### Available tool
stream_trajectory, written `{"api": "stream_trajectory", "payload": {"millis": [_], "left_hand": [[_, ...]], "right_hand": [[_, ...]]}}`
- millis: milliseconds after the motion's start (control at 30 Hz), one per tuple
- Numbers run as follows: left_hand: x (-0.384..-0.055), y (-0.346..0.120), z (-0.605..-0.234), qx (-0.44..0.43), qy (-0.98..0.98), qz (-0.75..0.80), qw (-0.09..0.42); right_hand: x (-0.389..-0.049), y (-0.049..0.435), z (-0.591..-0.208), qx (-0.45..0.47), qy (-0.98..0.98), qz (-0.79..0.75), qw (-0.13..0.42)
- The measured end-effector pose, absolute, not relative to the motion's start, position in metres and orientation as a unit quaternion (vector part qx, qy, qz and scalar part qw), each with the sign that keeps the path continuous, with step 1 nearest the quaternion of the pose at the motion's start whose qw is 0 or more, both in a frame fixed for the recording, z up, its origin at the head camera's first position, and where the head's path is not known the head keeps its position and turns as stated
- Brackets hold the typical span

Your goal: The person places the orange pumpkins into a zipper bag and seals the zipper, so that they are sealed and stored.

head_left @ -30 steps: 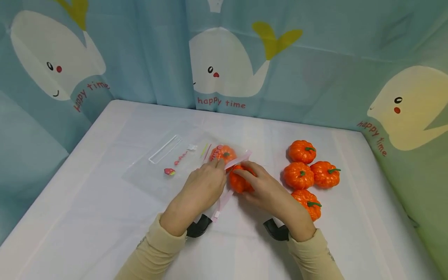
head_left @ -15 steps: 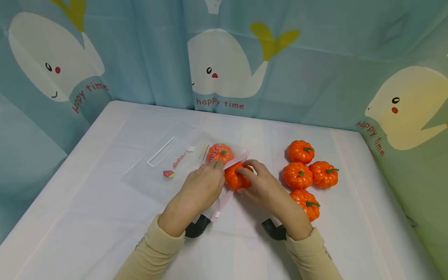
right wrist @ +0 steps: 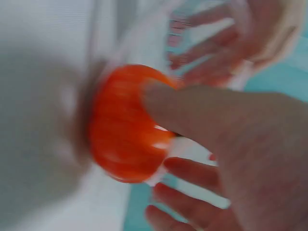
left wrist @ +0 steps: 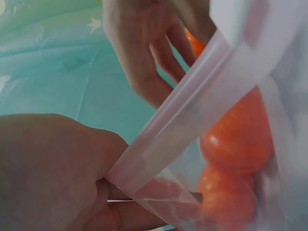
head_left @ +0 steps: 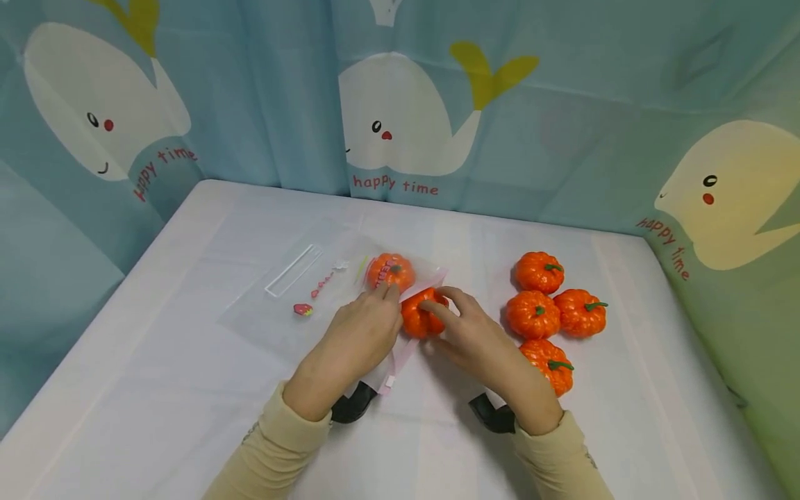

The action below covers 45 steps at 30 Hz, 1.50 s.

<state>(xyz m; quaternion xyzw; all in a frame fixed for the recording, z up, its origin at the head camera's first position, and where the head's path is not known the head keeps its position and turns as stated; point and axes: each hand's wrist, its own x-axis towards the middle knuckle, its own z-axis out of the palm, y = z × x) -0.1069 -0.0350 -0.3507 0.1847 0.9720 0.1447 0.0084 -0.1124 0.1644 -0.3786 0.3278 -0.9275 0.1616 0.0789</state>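
A clear zip bag (head_left: 250,305) with a pink closure strip and small printed pictures lies flat left of centre in the head view. Inside it sits one orange toy pumpkin (head_left: 403,271). My left hand (head_left: 359,330) pinches the bag at its mouth; the left wrist view shows thumb and fingers at the pink strip (left wrist: 168,118). Right at that opening, my right hand (head_left: 478,337) grips a second toy pumpkin (right wrist: 127,130), thumb pressed on it and fingers around the far side. The bag's film partly covers the left hand's fingers.
Several more orange pumpkins (head_left: 533,314) with green stems stand grouped to the right, the nearest partly behind the right forearm. A white slider (head_left: 390,381) sits at the strip's near end. Behind the white table (head_left: 156,389) hangs a whale-print curtain (head_left: 562,160).
The right hand has moved the gripped pumpkin slightly left, into the bag's mouth. The pumpkin inside has shifted a little left too. The left hand stays in place.
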Motion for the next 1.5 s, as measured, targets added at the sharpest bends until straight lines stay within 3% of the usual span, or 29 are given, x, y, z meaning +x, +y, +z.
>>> {"api": "stream_trajectory", "payload": {"millis": [167, 300, 633, 900, 1167, 1500], "left_hand": [[-0.107, -0.035, -0.350, 0.187, 0.971, 0.147, 0.006], [-0.107, -0.035, -0.350, 0.192, 0.970, 0.147, -0.004], [-0.105, -0.036, -0.350, 0.201, 0.970, 0.135, -0.026], [-0.105, -0.036, -0.349, 0.195, 0.971, 0.140, -0.013], [-0.105, -0.035, -0.347, 0.193, 0.971, 0.139, 0.007], [-0.105, -0.035, -0.345, 0.207, 0.969, 0.131, 0.033]], "right_hand": [[-0.103, 0.169, -0.365, 0.328, -0.931, 0.157, 0.029], [-0.101, 0.168, -0.365, 0.337, -0.930, 0.143, 0.019], [-0.101, 0.156, -0.375, 0.351, -0.925, 0.134, 0.052], [-0.099, 0.154, -0.379, 0.353, -0.927, 0.106, 0.073], [-0.089, 0.154, -0.370, 0.328, -0.939, 0.102, 0.013], [-0.092, 0.151, -0.381, 0.316, -0.943, 0.106, 0.009]]}}
